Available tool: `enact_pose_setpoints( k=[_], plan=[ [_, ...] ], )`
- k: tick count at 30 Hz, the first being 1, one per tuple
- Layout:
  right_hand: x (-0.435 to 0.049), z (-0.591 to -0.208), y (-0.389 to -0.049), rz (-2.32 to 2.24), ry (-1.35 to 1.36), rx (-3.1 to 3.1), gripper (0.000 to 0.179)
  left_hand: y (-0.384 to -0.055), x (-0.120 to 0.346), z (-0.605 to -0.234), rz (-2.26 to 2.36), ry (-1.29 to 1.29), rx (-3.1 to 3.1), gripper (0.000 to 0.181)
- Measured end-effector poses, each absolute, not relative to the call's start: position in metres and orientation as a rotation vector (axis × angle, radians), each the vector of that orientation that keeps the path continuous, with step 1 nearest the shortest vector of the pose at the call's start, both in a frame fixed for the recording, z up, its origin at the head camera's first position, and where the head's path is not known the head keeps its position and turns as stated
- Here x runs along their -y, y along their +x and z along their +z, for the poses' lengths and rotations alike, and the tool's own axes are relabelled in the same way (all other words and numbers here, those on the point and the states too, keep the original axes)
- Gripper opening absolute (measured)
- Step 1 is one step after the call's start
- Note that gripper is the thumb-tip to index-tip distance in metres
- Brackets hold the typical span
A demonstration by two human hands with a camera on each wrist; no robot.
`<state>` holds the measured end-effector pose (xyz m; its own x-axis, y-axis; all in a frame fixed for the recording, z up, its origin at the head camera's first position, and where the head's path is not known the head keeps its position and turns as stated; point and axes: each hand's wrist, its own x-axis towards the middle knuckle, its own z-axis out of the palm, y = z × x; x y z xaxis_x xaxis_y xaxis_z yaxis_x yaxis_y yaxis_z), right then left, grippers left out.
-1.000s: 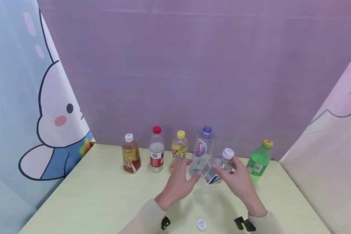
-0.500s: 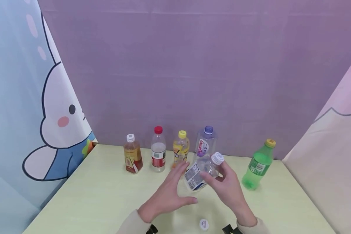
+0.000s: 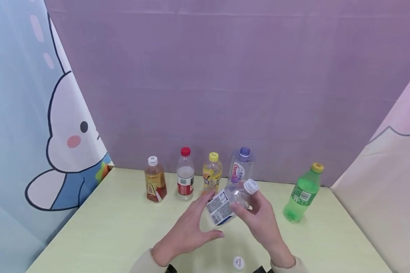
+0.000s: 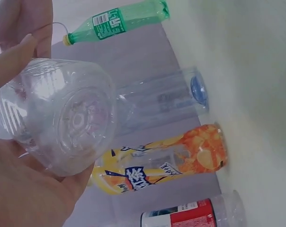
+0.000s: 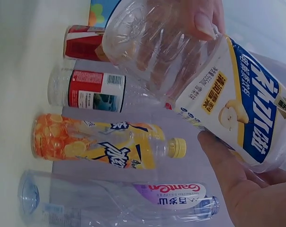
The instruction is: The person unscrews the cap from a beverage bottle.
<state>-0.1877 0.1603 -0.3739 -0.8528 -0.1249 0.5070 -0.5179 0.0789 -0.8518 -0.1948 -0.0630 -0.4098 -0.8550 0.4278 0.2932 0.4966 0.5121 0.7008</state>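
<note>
My right hand (image 3: pixel 259 223) grips a clear plastic bottle (image 3: pixel 225 206) near its shoulder, thumb over the label. The bottle tilts, with its white cap (image 3: pixel 251 186) up to the right and its base down to the left. In the right wrist view a blue and white label (image 5: pixel 256 118) with a pear shows. My left hand (image 3: pixel 186 233) cups loosely about the base; its fingers lie along the far side and its thumb is stretched out. In the left wrist view the bottle's round base (image 4: pixel 84 120) faces the camera between thumb and fingers.
Behind the hands stand a brown tea bottle (image 3: pixel 155 182), a red-capped bottle (image 3: pixel 185 178), a yellow-capped bottle (image 3: pixel 212 174) and a tall bluish bottle (image 3: pixel 242 165). At the right is a green bottle (image 3: pixel 302 195). A loose white cap (image 3: pixel 238 262) lies at the front.
My right hand has brought the bottle to the left and nearer the body, tipping it further over. My left hand has shifted left and nearer, staying beside the base.
</note>
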Motion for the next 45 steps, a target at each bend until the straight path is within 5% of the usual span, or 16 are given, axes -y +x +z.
enact_pose_setpoints(
  k=[11, 22, 31, 45],
  plan=[
    [-0.169, -0.367, -0.184, 1.873, 0.554, 2.231, 0.054, -0.197, 0.075, -0.399, -1.098, -0.86, 2.646, 0.088],
    [-0.197, -0.348, -0.182, 1.778, 0.298, 2.351, 0.026, -0.202, 0.082, -0.397, -0.841, -0.873, 2.6, 0.083],
    [-0.189, -0.355, -0.189, 1.495, 0.012, 2.723, 0.065, -0.202, 0.08, -0.398, -0.603, -0.907, 2.58, 0.086],
    [-0.185, -0.366, -0.194, 1.32, 0.09, 2.687, 0.063, -0.199, 0.079, -0.396, -0.499, -0.872, 2.566, 0.083]
  ],
)
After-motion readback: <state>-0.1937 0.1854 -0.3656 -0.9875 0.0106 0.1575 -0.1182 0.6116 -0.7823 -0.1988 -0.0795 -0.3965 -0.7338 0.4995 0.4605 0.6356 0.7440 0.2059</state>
